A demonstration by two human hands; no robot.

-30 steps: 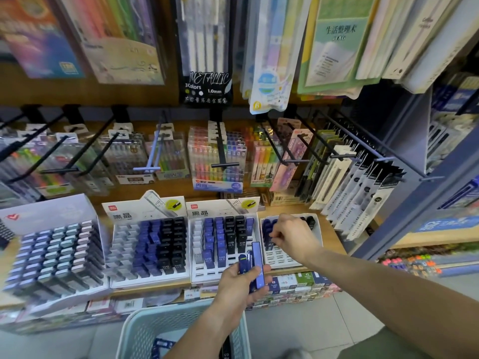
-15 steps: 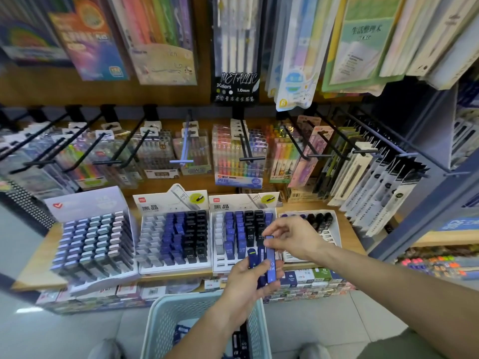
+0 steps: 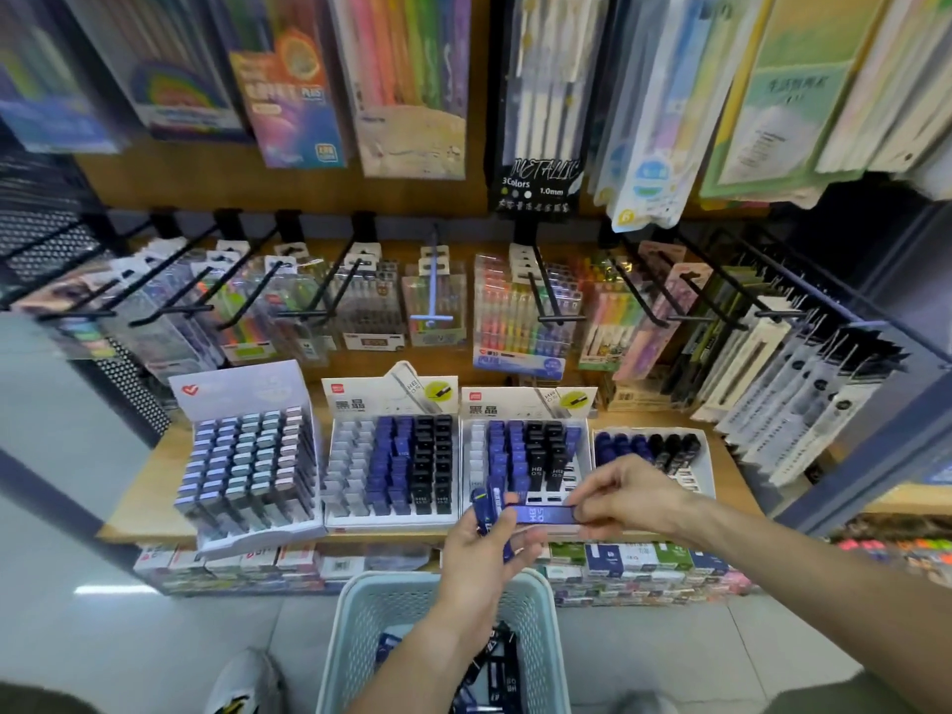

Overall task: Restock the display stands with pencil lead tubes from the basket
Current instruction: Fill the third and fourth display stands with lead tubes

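The right hand (image 3: 626, 499) pinches one blue tube (image 3: 546, 515) from the bunch gripped in the left hand (image 3: 479, 551) (mid-restock); next, probably slotting it into a display stand (image 3: 525, 461).

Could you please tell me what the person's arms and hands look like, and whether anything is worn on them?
Both forearms are bare; no sleeves, gloves or watch show. The left hand and right hand are ungloved, and a thin ring seems to sit on one left finger.
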